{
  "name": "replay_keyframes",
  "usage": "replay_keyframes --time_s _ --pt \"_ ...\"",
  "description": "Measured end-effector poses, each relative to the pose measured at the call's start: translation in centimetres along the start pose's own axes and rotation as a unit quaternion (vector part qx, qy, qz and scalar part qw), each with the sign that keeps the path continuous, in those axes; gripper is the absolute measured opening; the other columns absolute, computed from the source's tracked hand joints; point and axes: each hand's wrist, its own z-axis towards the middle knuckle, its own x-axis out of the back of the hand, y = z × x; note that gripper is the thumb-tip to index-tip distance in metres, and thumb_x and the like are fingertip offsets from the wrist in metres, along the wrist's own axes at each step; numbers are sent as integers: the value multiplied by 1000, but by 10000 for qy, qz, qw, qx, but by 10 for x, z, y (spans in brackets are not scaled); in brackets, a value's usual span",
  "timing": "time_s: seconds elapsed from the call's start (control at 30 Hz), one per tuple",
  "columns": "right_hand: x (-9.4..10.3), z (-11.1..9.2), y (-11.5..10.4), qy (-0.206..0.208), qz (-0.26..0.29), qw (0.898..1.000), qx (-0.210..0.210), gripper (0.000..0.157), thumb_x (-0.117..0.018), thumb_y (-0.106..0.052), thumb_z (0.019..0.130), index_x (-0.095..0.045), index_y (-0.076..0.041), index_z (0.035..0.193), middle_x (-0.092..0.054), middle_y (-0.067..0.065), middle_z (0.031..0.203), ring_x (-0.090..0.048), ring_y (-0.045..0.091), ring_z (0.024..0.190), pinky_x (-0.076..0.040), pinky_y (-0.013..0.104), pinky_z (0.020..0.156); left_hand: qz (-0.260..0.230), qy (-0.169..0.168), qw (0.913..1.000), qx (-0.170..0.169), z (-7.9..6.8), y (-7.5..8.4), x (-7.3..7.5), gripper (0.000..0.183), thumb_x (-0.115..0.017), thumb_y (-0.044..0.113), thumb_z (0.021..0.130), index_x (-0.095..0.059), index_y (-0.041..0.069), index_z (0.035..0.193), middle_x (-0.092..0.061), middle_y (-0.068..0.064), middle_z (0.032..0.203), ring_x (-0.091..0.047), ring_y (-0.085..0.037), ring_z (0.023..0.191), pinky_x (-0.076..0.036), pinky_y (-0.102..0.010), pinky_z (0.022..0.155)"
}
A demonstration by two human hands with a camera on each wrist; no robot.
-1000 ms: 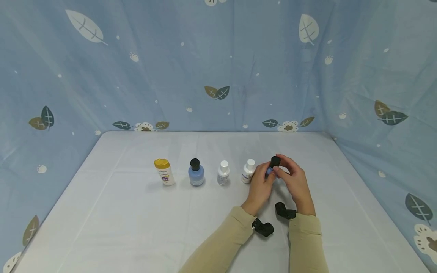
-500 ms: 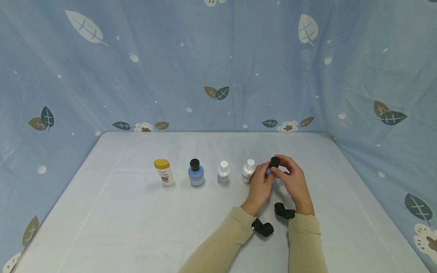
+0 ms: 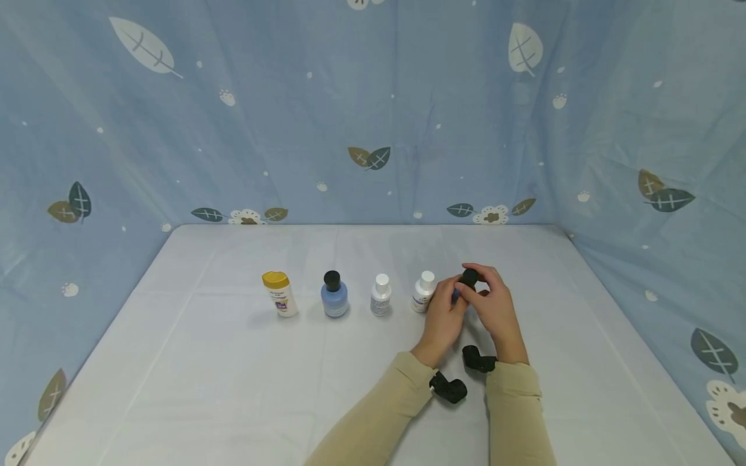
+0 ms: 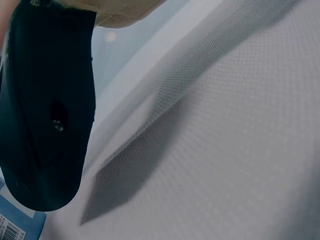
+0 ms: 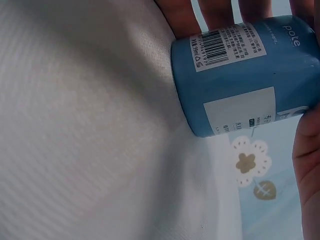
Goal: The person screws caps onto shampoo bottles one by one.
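Observation:
In the head view my left hand (image 3: 444, 320) holds the body of a small blue bottle (image 3: 456, 295) near the right end of a row of bottles. Thumb and fingers of my right hand (image 3: 495, 310) grip its black cap (image 3: 469, 277) from the right. The right wrist view gives the printed blue bottle (image 5: 240, 75) lying sideways across the picture, base close over the white cloth, with left-hand fingers (image 5: 217, 12) behind it and part of the right hand (image 5: 309, 150) at its upper end. A corner of the labelled bottle (image 4: 25, 220) shows in the left wrist view.
Leftward stand a white bottle with white cap (image 3: 423, 292), another white-capped bottle (image 3: 381, 295), a blue bottle with black cap (image 3: 335, 296) and a yellow-capped bottle (image 3: 281, 294). Black wrist mounts (image 3: 449, 389) sit between the forearms. Blue leaf-patterned curtain (image 3: 291, 116) borders the table.
My right hand has shifted a little left and turned with its grip on the cap, which leans slightly more to the right. The left hand and the other bottles stay put.

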Motion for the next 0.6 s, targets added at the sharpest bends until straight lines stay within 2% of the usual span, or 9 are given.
replay_keyframes --time_s 0.2,0.43,0.6 --pt "3 0 1 -194 16 9998 -35 47 -65 -18 82 -50 -9 125 -47 10 120 -43 22 107 -38 33 75 8 62 9999 -118 -1 1 0 34 -46 26 94 -49 14 125 -49 0 122 -45 -10 113 -37 -28 92" --pt "11 4 27 -715 853 9932 -333 52 -65 -22 82 -45 -18 130 -46 6 128 -40 18 116 -34 42 87 2 38 9999 -105 -1 2 1 34 -45 25 94 -49 15 126 -48 0 122 -45 -11 112 -38 -29 91" --pt "11 6 42 -688 1016 9924 -89 49 -63 -19 84 -46 -19 130 -49 6 125 -43 14 112 -37 36 84 -17 3 10000 -22 -1 3 2 34 -48 21 93 -49 16 126 -48 1 123 -44 -9 113 -36 -28 92"
